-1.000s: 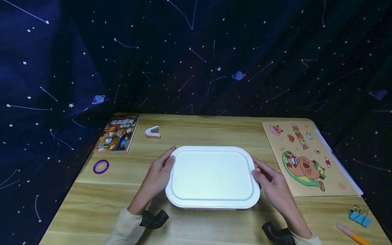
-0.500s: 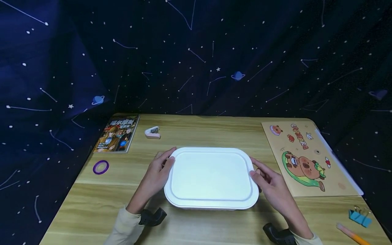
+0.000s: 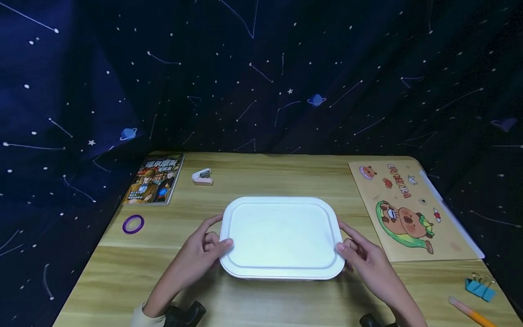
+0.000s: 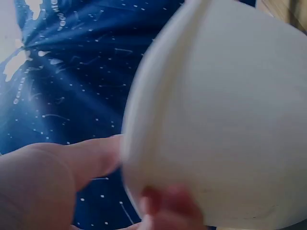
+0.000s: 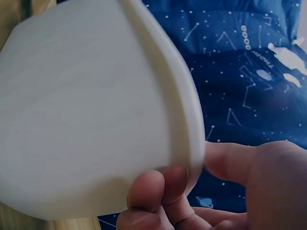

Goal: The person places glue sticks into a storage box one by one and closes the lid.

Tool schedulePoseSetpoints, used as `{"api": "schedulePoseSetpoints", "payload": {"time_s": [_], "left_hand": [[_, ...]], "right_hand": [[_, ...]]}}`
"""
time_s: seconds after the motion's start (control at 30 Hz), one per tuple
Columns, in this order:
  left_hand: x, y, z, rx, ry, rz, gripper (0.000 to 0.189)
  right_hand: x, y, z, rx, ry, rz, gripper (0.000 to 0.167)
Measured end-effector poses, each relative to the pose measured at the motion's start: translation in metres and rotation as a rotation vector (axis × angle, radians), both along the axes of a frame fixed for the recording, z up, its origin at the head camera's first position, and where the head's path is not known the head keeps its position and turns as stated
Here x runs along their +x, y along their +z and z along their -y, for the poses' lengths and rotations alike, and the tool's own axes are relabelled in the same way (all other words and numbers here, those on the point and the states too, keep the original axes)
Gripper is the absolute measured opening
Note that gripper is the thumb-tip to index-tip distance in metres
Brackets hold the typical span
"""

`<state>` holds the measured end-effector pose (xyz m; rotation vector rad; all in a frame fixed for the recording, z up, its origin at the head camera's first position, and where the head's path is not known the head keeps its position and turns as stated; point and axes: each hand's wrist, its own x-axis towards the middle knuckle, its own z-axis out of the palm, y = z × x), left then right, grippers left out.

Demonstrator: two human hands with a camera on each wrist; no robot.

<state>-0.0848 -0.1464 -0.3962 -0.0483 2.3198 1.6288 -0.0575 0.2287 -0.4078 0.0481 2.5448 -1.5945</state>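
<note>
A white rounded rectangular box with a lid is in front of me, in the middle of the head view. My left hand grips its left edge, the thumb on the lid's rim and the index finger along the side. At the right edge my right hand holds it the same way, thumb on top and other fingers lower. Both wrist views show curled fingertips against the pale lower surface of the box, below the rim. Whether the box touches the table cannot be told.
On the wooden table, a comic-style book, a small stapler and a purple ring-shaped roll lie left. Right are a capybara-printed folder, a blue binder clip and an orange pen-like tool. A starry cloth hangs behind.
My left hand has slid down along the box's left edge, toward me, its thumb now lower on the rim. My right hand has shifted slightly the same way. The box has barely moved.
</note>
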Motion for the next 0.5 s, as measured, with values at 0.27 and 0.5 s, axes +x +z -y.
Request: {"api": "schedulePoseSetpoints", "payload": {"time_s": [0.27,0.5], "left_hand": [[0.009,-0.001,0.009,0.135,-0.099,0.028,0.086],[0.011,-0.003,0.01,0.153,-0.107,0.015,0.084]], "right_hand": [[0.011,-0.001,0.001,-0.071,-0.008,-0.025,0.062],[0.013,-0.004,0.005,-0.061,-0.039,-0.039,0.061]]}}
